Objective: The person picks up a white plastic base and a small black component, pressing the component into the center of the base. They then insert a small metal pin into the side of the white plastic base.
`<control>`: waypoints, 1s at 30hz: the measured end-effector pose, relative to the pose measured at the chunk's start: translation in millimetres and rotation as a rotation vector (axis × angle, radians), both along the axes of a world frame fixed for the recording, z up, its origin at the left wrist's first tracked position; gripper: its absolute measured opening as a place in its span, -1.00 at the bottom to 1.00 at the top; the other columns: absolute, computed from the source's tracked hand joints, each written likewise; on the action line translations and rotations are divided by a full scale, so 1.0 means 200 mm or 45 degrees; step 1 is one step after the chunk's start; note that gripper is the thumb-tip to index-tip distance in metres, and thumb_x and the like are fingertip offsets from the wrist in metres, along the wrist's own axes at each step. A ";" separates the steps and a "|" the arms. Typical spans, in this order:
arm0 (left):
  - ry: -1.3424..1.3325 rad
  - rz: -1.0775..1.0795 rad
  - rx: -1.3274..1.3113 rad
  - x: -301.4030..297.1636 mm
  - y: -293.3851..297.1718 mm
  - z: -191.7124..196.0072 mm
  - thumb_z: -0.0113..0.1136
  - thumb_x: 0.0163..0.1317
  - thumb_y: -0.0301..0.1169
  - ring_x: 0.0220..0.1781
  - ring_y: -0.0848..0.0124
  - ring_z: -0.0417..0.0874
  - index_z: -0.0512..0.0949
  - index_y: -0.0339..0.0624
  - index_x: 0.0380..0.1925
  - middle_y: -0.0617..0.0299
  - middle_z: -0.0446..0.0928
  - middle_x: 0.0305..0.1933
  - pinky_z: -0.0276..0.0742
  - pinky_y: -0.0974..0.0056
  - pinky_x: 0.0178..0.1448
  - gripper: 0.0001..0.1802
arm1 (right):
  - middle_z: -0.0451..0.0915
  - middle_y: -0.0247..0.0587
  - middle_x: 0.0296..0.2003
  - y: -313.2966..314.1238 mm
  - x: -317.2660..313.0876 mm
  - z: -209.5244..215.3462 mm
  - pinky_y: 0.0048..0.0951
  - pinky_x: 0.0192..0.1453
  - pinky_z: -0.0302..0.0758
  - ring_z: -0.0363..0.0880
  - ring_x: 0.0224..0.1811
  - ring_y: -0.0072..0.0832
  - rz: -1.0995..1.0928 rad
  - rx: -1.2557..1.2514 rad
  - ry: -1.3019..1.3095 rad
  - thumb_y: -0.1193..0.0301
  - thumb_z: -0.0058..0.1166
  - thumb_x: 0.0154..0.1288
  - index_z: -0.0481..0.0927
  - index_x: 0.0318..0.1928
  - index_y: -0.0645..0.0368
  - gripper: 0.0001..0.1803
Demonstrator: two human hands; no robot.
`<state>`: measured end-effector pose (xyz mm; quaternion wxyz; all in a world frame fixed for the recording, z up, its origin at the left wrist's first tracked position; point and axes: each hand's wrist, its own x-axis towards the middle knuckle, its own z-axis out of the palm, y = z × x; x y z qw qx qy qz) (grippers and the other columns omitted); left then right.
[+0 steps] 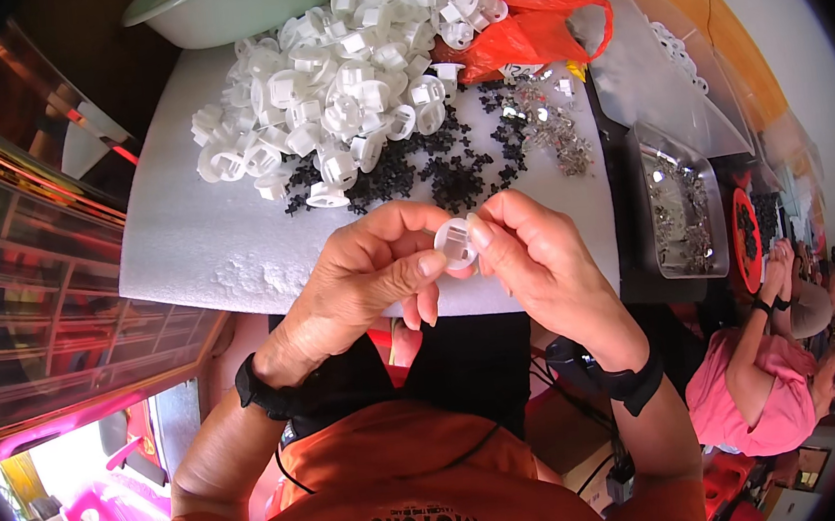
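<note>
Far left: dark cabinet (43,286) with paned front, pink chair (126,520) low beside it. Then white foam mat (190,242), running across to the middle right. Pale green basin (243,11) at its far edge, part out of frame. Heap of white parts (340,82) next to it, translucent-looking, piled loose at all angles. Black parts (455,177), small and cross-shaped, scattered along the near side of the heap. Left hand (353,272) pinches the left side of one white ring (455,244) between thumb and fingers; the ring is held up over the near part of the mat, opening facing the camera. Right hand (543,258) has thumb and fingers on the ring's right edge. So hands close together, both on the same piece; can't tell if anything else is in the fingers. Red bag (532,38) at the far edge, right of the heap; small clear bits (561,131) in front of it. Off the mat, right: clear bin (716,121), metal tray (692,273) of shiny bits, red bowl (752,274) with dark bits. Far right: co-worker (748,399) in pink, hands raised near the bowl; contents can't be made out.
</note>
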<state>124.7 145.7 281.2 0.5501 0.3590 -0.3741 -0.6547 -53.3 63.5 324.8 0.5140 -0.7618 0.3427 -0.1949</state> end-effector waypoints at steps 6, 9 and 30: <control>0.177 -0.022 0.107 0.02 0.00 -0.01 0.10 0.34 -0.27 -0.54 0.50 0.57 0.39 -0.30 0.04 -0.04 0.60 -0.27 0.50 0.46 -0.46 -0.62 | 0.50 -0.21 -0.54 -0.01 0.01 -0.04 -0.40 -0.43 0.38 0.44 -0.51 -0.55 0.100 -0.204 -0.003 0.40 0.00 0.39 0.40 -0.25 0.28 -0.83; 0.177 -0.023 0.067 0.02 0.00 -0.02 0.10 0.34 -0.29 -0.56 0.51 0.55 0.38 -0.29 0.09 -0.04 0.60 -0.27 0.48 0.47 -0.47 -0.59 | 0.45 -0.28 -0.54 -0.03 0.00 -0.02 -0.46 -0.42 0.36 0.38 -0.50 -0.60 0.114 -0.220 -0.006 0.40 0.01 0.38 0.41 -0.24 0.24 -0.84; 0.005 0.077 0.045 -0.03 -0.01 0.02 0.13 0.33 -0.29 -0.51 0.58 0.51 0.38 -0.36 0.07 0.06 0.54 -0.20 0.42 0.51 -0.44 -0.57 | 0.50 -0.04 -0.36 -0.49 -0.40 0.00 -0.17 -0.19 0.41 0.51 -0.28 -0.06 -0.148 -1.018 0.963 0.49 0.08 0.13 0.49 -0.37 0.25 -0.91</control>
